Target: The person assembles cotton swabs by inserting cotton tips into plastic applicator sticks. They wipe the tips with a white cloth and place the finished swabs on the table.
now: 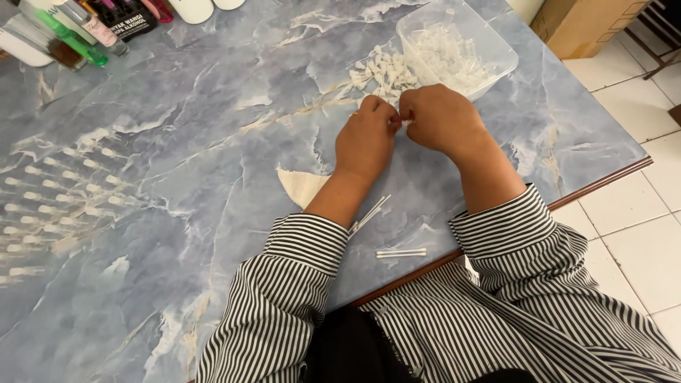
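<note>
A: Obs. 1, hands?
B: Left hand [365,138] and right hand [440,117] meet fingertip to fingertip, both pinched narrow on one small white piece [404,123] held between them, just in front of the clear plastic tub [496,46].

A: Obs. 2, surroundings, ref. tub?
B: Heap of small white pieces [383,71] touching the tub's near-left side. Thin white sticks [401,252] well nearer the person, by the marble-pattern table [177,177] edge. Bottles [78,28] far left of the tub.
</note>
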